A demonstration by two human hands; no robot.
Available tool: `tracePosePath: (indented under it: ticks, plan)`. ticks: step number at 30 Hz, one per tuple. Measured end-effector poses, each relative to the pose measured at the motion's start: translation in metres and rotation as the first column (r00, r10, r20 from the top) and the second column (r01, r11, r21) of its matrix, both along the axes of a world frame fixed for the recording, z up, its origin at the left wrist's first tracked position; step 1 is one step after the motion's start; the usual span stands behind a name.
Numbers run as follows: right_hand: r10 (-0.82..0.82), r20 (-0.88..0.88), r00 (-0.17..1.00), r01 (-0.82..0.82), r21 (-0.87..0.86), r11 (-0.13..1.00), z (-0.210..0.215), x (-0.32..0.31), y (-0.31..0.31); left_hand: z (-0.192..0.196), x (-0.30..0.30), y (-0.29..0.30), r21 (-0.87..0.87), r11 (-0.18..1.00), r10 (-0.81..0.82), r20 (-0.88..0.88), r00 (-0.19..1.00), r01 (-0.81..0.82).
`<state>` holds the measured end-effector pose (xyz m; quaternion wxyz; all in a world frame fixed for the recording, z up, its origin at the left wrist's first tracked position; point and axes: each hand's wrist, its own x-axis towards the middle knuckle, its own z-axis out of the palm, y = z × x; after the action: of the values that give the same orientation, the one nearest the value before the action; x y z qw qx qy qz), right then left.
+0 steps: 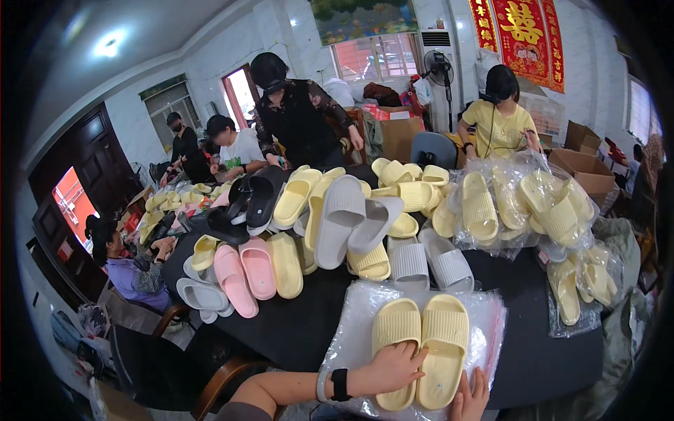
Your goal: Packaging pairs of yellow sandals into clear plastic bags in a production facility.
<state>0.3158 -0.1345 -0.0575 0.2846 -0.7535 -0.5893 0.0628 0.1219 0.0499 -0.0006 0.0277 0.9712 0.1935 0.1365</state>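
A pair of pale yellow slippers lies side by side, toes away from me, on a stack of clear plastic bags point(351, 333) at the table's near edge. Across the left slipper point(397, 319) rests my left hand point(392, 366), its fingers stretched and slightly bent, fingertips at the gap between the two. My right hand point(470, 398) stands against the outer heel side of the right slipper point(446, 326), fingers apart and extended. A black band and a pale bangle circle my left wrist.
Beyond the bags, grey slippers point(408, 263), pink slippers point(235, 281) and black slippers point(264, 193) are heaped on the dark table point(298, 333). Bagged yellow slippers point(479, 203) pile up at the right. A black chair point(158, 365) stands left. Several people work around the table.
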Motion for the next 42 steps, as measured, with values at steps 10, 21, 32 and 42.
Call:
tracePosePath:
  ticks: [10, 21, 32, 42]
  plan:
    - [-0.023, 0.089, 0.996, 0.021, 0.02, 1.0, 0.005, -0.003, 0.002, 0.058, -0.065, 0.042, -0.272, 0.94, 0.227, 0.057, 0.972, -0.204]
    - [-0.003, 0.127, 0.992, 0.0, 0.02, 1.0, 0.023, -0.01, 0.008, 0.175, -0.17, 0.27, -0.296, 0.85, 0.515, 0.3, 0.803, -0.435]
    - [-0.037, 0.137, 0.99, 0.038, -0.003, 0.999, 0.02, -0.012, 0.006, 0.182, -0.167, 0.45, -0.299, 0.74, 0.672, 0.369, 0.643, -0.602]
    - [-0.05, 0.106, 0.993, 0.054, -0.04, 0.998, 0.017, -0.018, 0.013, 0.152, -0.173, 0.515, -0.043, 0.714, 0.617, 0.509, 0.6, -0.698]
